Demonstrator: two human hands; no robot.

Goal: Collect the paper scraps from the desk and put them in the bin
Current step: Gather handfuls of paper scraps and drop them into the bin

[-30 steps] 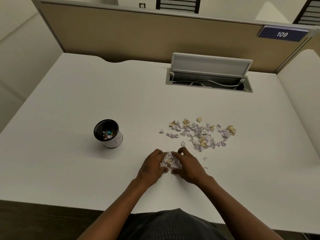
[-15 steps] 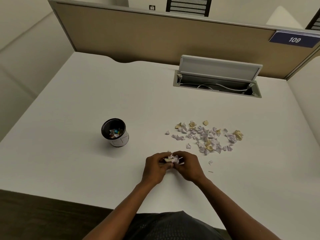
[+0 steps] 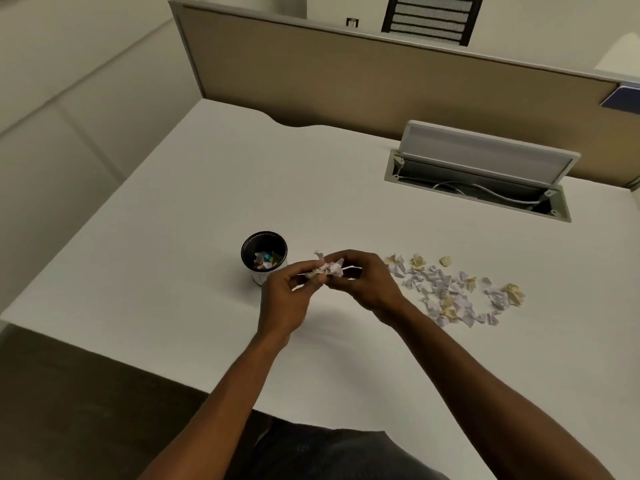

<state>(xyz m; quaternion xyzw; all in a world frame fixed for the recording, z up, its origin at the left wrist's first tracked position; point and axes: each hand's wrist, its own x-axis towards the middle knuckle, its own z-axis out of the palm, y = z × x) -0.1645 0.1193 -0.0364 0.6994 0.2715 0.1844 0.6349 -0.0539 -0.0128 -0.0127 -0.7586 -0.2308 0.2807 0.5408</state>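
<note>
Between my left hand [image 3: 287,299] and my right hand [image 3: 363,282] I hold a bunch of white and pale scraps [image 3: 327,268], lifted above the white desk [image 3: 173,237]. Both hands pinch the bunch from either side. Just left of them stands the small black bin [image 3: 265,255], round and open-topped, with a few coloured and white scraps inside. My left hand overlaps its lower right side. A scatter of lilac and yellowish paper scraps [image 3: 450,292] lies on the desk to the right of my right hand.
An open cable hatch [image 3: 481,178] with a raised lid and a white cable sits at the back right. A tan partition [image 3: 346,74] walls off the desk's far edge. The desk's near edge runs across the lower left above dark floor.
Both hands rose off the desk with the gathered scraps and moved left, ending next to the bin. The view swung left as well.
</note>
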